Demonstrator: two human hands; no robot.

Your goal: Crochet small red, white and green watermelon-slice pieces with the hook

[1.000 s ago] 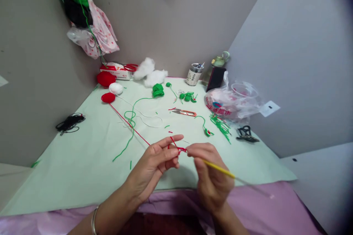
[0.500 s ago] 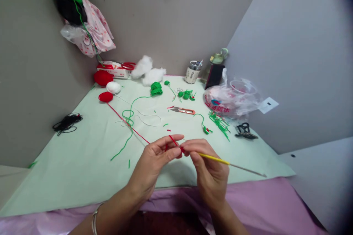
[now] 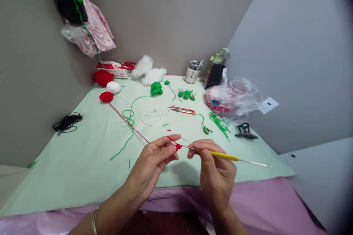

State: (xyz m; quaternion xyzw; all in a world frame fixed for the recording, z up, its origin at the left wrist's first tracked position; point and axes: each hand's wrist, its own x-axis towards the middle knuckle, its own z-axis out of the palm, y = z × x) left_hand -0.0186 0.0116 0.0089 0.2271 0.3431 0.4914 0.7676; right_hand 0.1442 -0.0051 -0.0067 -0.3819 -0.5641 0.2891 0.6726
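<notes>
My left hand (image 3: 156, 158) pinches a small red crochet piece (image 3: 178, 147) between thumb and fingers. Red yarn (image 3: 129, 125) passes over its raised index finger and leads back to a red yarn ball (image 3: 106, 97) at the left. In my right hand (image 3: 217, 170) is a crochet hook (image 3: 224, 155) with a yellow grip, held like a pen and metal at both ends. The hook's left tip meets the red piece. Beyond the hands lie orange-handled thread snips (image 3: 183, 110) and a small green-and-red crochet piece (image 3: 206, 130) with a yarn tail.
Black yarn (image 3: 67, 123) lies at the left; a white yarn ball (image 3: 113, 87), stuffing (image 3: 153, 76) and a green yarn ball (image 3: 156, 88) sit toward the back. At right are a plastic bag (image 3: 231, 99), green yarn scraps (image 3: 219, 125) and a black clip (image 3: 245, 131). A pen holder (image 3: 192, 73) stands behind.
My right hand has moved right with the hook, away from my left fingers, so the red piece and the hook's shaft now show between the hands. The red ball has turned slightly.
</notes>
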